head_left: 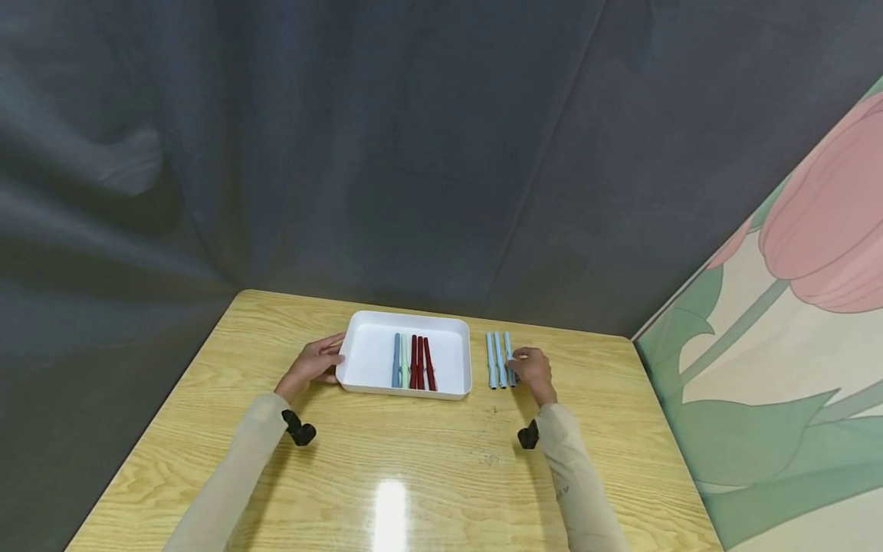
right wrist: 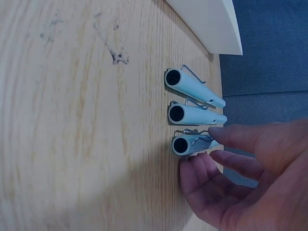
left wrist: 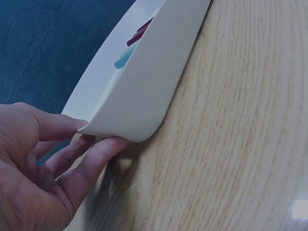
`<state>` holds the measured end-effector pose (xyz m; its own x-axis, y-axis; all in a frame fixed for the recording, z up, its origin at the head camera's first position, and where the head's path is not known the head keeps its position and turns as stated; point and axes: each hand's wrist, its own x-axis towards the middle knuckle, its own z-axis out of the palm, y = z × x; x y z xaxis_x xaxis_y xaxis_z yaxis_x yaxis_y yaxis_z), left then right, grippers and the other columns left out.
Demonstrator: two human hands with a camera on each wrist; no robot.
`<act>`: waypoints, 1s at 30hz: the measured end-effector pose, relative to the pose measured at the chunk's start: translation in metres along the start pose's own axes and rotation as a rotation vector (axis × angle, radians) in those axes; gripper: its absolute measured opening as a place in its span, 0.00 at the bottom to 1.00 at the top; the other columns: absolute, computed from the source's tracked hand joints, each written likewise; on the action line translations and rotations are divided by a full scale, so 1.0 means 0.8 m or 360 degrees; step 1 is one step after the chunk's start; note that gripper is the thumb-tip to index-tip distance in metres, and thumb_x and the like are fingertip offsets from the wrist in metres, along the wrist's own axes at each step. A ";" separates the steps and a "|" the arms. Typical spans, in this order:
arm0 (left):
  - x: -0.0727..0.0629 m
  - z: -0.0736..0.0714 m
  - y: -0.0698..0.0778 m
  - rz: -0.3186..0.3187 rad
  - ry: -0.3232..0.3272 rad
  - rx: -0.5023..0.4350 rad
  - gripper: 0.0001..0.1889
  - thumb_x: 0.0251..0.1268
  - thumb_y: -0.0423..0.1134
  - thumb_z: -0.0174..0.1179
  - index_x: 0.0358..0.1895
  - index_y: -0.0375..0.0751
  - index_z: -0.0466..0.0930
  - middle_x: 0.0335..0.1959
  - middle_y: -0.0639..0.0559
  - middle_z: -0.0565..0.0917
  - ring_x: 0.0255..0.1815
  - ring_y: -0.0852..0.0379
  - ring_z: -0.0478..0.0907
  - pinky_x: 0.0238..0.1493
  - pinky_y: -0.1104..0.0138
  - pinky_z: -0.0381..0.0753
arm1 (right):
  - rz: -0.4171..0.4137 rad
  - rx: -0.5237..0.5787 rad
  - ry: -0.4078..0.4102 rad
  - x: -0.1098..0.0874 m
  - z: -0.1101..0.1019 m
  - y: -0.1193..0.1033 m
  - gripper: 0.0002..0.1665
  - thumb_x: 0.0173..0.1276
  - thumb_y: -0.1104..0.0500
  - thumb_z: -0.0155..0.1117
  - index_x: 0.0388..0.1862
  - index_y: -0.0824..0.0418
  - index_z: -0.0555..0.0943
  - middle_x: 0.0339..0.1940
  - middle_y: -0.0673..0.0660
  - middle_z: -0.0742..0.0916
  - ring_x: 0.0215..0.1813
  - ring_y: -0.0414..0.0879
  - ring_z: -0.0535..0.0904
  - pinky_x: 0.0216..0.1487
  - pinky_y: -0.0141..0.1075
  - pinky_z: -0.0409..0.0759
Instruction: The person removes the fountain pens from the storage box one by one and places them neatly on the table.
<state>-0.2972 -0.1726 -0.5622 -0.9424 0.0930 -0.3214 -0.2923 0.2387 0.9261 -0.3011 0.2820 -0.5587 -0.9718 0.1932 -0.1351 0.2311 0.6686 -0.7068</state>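
Observation:
A white tray holds a blue pen, a pale green pen and three dark red pens. At the tray's left end, my left hand grips the wall, thumb over the rim and fingers outside, as the left wrist view shows. Right of the tray lie three light blue pens side by side, with metal clips and dark round ends. My right hand pinches the rightmost light blue pen, thumb on one side and fingers on the other.
The wooden table carries dark smudges in front of the light blue pens. A dark curtain hangs along the table's back edge, and a wall with a tulip picture stands to the right.

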 end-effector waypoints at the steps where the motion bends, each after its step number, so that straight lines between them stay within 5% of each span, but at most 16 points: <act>1: 0.000 0.000 0.000 0.0000 0.0000 0.0001 0.33 0.78 0.29 0.56 0.83 0.44 0.60 0.77 0.33 0.69 0.53 0.47 0.86 0.32 0.66 0.89 | 0.0004 0.0007 0.0000 0.000 0.000 0.000 0.23 0.74 0.60 0.67 0.63 0.71 0.82 0.56 0.73 0.87 0.36 0.55 0.89 0.36 0.45 0.86; 12: 0.001 0.000 -0.002 0.0007 -0.0005 -0.0015 0.34 0.78 0.29 0.56 0.83 0.44 0.60 0.77 0.33 0.69 0.50 0.51 0.87 0.32 0.67 0.89 | 0.0032 0.0047 -0.0005 0.001 -0.002 0.000 0.20 0.76 0.58 0.66 0.59 0.71 0.82 0.46 0.69 0.89 0.31 0.48 0.84 0.30 0.40 0.81; 24: -0.001 -0.001 -0.001 0.0014 -0.0009 -0.0025 0.34 0.78 0.29 0.56 0.83 0.44 0.60 0.77 0.32 0.68 0.50 0.51 0.88 0.32 0.66 0.89 | -0.0117 0.0131 0.0205 0.001 -0.002 -0.019 0.17 0.79 0.62 0.59 0.56 0.73 0.84 0.45 0.71 0.89 0.35 0.57 0.87 0.26 0.34 0.78; 30: -0.001 0.001 -0.001 -0.0002 -0.0004 -0.0008 0.33 0.79 0.30 0.55 0.83 0.45 0.60 0.77 0.32 0.69 0.47 0.53 0.88 0.32 0.67 0.89 | -0.0106 0.0385 0.0182 0.003 0.003 -0.032 0.17 0.80 0.64 0.57 0.56 0.74 0.84 0.45 0.74 0.87 0.42 0.65 0.87 0.33 0.36 0.88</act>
<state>-0.2961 -0.1723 -0.5623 -0.9416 0.0955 -0.3229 -0.2941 0.2336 0.9268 -0.3095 0.2636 -0.5421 -0.9698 0.2436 -0.0131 0.1357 0.4940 -0.8588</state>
